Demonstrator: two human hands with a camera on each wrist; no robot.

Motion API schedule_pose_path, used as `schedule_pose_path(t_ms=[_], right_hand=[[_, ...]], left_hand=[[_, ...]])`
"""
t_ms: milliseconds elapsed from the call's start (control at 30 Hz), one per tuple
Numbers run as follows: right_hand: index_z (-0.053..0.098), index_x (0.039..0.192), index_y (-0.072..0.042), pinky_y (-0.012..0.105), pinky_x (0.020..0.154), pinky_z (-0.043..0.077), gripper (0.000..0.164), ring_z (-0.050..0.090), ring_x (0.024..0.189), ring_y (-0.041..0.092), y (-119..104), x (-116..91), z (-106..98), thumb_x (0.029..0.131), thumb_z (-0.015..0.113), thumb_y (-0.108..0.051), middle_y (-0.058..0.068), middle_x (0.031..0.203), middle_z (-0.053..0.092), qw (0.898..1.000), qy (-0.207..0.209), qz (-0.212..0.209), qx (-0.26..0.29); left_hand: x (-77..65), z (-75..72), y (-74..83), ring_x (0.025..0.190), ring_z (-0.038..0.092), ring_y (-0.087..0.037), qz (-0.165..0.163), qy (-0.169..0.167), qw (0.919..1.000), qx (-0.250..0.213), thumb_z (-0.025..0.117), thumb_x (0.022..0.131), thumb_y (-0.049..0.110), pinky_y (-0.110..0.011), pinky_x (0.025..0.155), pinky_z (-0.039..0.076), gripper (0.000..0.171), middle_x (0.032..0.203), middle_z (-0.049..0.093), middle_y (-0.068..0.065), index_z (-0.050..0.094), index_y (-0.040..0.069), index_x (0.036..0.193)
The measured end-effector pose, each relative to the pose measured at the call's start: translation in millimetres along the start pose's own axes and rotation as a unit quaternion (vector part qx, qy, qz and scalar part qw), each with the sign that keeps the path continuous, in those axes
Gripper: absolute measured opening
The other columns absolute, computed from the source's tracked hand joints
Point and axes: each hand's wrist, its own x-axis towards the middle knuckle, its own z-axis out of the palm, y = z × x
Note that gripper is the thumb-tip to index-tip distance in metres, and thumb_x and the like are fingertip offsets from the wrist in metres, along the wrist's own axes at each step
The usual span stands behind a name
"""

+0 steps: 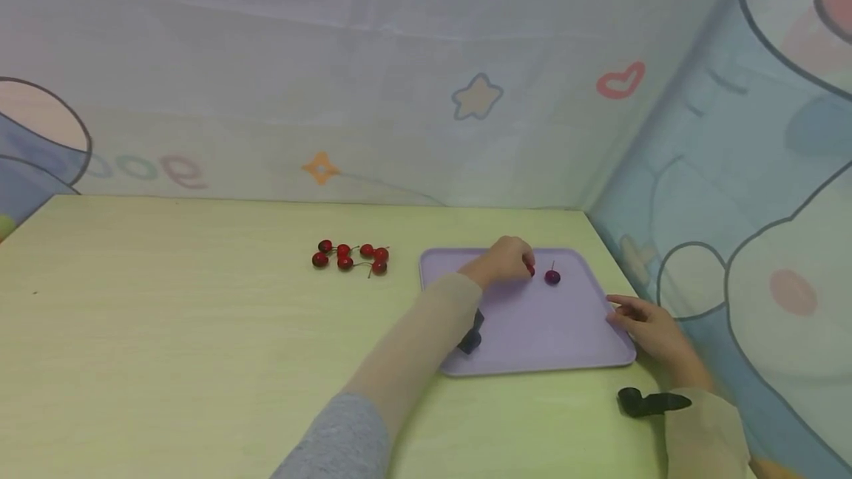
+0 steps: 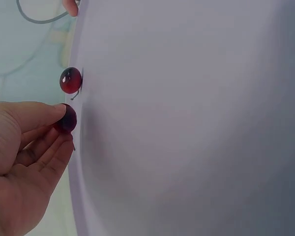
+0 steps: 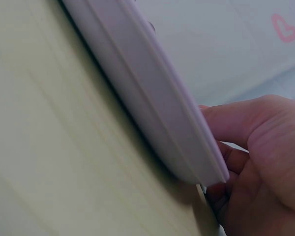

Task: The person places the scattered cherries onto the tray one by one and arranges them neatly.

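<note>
A lilac tray (image 1: 552, 331) lies on the table. Over its far part, my left hand (image 1: 509, 259) pinches a dark red cherry (image 2: 67, 119) between thumb and fingertips. Just to the right of that hand, another cherry (image 1: 552, 277) with its stem up sits on the tray. My right hand (image 1: 648, 327) grips the tray's right edge, and in the right wrist view its thumb (image 3: 231, 120) lies against the rim with the fingers curled below it. Left of the tray, several red cherries (image 1: 345, 263) with stems form a loose group on the table.
The pale yellow wooden table (image 1: 166, 338) meets a printed cloth backdrop (image 1: 399, 94) at the back, and a blue printed cloth (image 1: 745, 191) stands close on the right. Black wrist-camera mounts (image 1: 646, 402) sit on both forearms.
</note>
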Motion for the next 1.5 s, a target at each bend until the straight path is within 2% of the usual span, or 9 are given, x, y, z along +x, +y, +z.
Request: schedule_pose_path(t_ms=[633, 933, 1100, 1367, 1500], right_hand=[[0.054, 0.132, 0.005, 0.02, 0.067, 0.045, 0.051, 0.051, 0.081, 0.0, -5.6, -0.8, 3.4, 0.094, 0.064, -0.028, 0.013, 0.105, 0.061, 1.0, 0.002, -0.005, 0.006], [0.053, 0.132, 0.006, 0.02, 0.067, 0.045, 0.051, 0.05, 0.08, 0.0, -6.9, -3.0, 3.7, 0.094, 0.064, -0.026, 0.013, 0.104, 0.061, 1.0, -0.002, -0.005, 0.009], [0.054, 0.131, 0.006, 0.02, 0.066, 0.046, 0.05, 0.05, 0.079, -0.003, -5.5, -3.5, 2.0, 0.094, 0.064, -0.025, 0.011, 0.102, 0.061, 1.0, 0.001, -0.01, 0.011], [0.054, 0.131, 0.007, 0.019, 0.066, 0.046, 0.049, 0.05, 0.079, -0.006, -4.9, -1.1, -2.3, 0.094, 0.063, -0.024, 0.011, 0.101, 0.062, 1.0, 0.006, -0.02, 0.006], [0.053, 0.132, 0.006, 0.019, 0.067, 0.046, 0.051, 0.05, 0.079, -0.005, -5.1, -0.9, -2.5, 0.095, 0.063, -0.027, 0.013, 0.103, 0.062, 1.0, 0.002, -0.014, 0.002]], left_hand=[[-4.8, 4.3, -2.7, 0.101, 0.061, -0.017, -0.007, -0.002, 0.9999, 0.014, 0.067, 0.086, 0.008, -0.02, 0.085, 0.046, 0.023, 0.106, 0.07, -0.007, 0.072, 0.002, 0.107], [-8.5, 2.2, -7.1, 0.102, 0.061, -0.016, -0.015, 0.001, 0.9994, -0.032, 0.07, 0.085, 0.011, -0.019, 0.085, 0.047, 0.028, 0.108, 0.07, -0.008, 0.07, 0.001, 0.112], [-15.1, -13.2, -5.3, 0.104, 0.061, -0.017, -0.006, 0.013, 0.9981, -0.061, 0.071, 0.086, 0.012, -0.02, 0.087, 0.047, 0.032, 0.113, 0.068, -0.009, 0.068, 0.0, 0.116], [-32.8, -56.8, 0.0, 0.108, 0.058, -0.02, 0.042, 0.018, 0.9961, -0.075, 0.068, 0.089, 0.013, -0.022, 0.091, 0.046, 0.035, 0.12, 0.065, -0.012, 0.065, -0.001, 0.121], [-46.7, -75.8, 0.6, 0.112, 0.058, -0.02, 0.05, 0.022, 0.9952, -0.082, 0.067, 0.09, 0.014, -0.023, 0.093, 0.046, 0.037, 0.123, 0.063, -0.011, 0.063, 0.001, 0.124]])
